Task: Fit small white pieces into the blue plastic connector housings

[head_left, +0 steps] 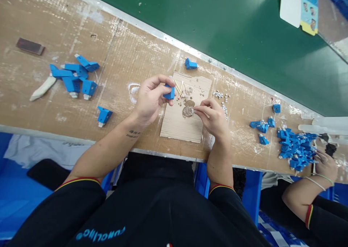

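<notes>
Head view down onto workbench (136, 55)

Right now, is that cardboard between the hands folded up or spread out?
Spread out: the cardboard lies as one flat sheet on the table, its ribbed face showing, with thin sticks on it.

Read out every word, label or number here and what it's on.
"FUNOLINO®", third letter unsure, upside down: black fabric shirt.
Unreadable, too small: dark lettering, left forearm.
Unreadable, too small: dark marks, flat tan cardboard sheet.
Unreadable, blurred: any print, white-yellow-blue card carton.
Unreadable, blurred: dark marks, crumpled white cloth.
</notes>
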Demonstrator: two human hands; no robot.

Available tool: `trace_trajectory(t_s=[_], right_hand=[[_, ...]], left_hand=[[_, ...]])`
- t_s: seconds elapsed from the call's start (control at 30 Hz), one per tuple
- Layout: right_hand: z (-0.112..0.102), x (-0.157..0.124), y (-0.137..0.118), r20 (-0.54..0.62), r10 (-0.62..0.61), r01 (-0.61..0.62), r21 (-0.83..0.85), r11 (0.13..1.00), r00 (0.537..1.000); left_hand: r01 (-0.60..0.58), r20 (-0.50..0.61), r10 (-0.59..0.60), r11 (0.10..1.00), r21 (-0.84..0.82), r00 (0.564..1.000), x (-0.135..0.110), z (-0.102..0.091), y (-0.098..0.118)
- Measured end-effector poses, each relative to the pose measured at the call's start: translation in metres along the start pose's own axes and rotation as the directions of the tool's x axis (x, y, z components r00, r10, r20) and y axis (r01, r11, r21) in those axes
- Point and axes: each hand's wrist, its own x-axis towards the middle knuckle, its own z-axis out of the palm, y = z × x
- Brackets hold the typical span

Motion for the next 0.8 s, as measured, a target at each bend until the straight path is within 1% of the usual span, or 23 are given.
trace_trajectory(t_s=[0.27,0.37,0.47,0.53,0.57,0.67,0.7,0.73,0.8], right_hand=[[0.0,-0.001,-0.001,-0.002,0.004,-0.004,-0.024,1.0,1.0],[0.0,-0.001,0.0,-0.029,-0.021,0.021,-0.011,1.0,0.999],[-0.005,0.0,-0.002,-0.072,-0.014,0.015,0.015,1.0,0.997],[-0.008,0.001,-0.005,-0.138,0.001,0.006,0.048,0.999,0.99],[-0.008,0.001,-0.008,-0.192,0.003,0.011,0.073,0.997,0.981],[-0.007,0.003,-0.017,-0.369,0.007,0.061,0.172,0.983,0.929],[-0.005,0.003,-0.02,-0.411,0.014,0.076,0.2,0.977,0.912],[-0.002,0.004,-0.023,-0.437,0.025,0.081,0.221,0.972,0.899],[0.002,0.005,-0.028,-0.454,0.052,0.069,0.245,0.967,0.89]], left_hand=[[0.012,-0.011,-0.012,1.0,-0.006,1.0,-0.002,0.003,0.002],[0.005,-0.014,-0.005,1.0,-0.003,1.0,-0.001,0.002,0.002],[-0.01,0.01,0.01,1.0,-0.003,1.0,-0.001,0.001,0.001],[-0.03,0.053,0.03,1.0,0.005,0.998,-0.002,0.0,0.0],[-0.041,0.085,0.04,0.999,0.005,0.996,-0.003,0.0,-0.002],[-0.051,0.201,0.055,0.998,-0.023,0.978,-0.01,0.004,-0.007],[-0.042,0.239,0.049,0.999,-0.035,0.97,-0.012,0.006,-0.009],[-0.027,0.276,0.037,0.999,-0.041,0.961,-0.014,0.007,-0.012],[0.014,0.343,-0.001,0.999,-0.036,0.939,-0.019,0.011,-0.017]])
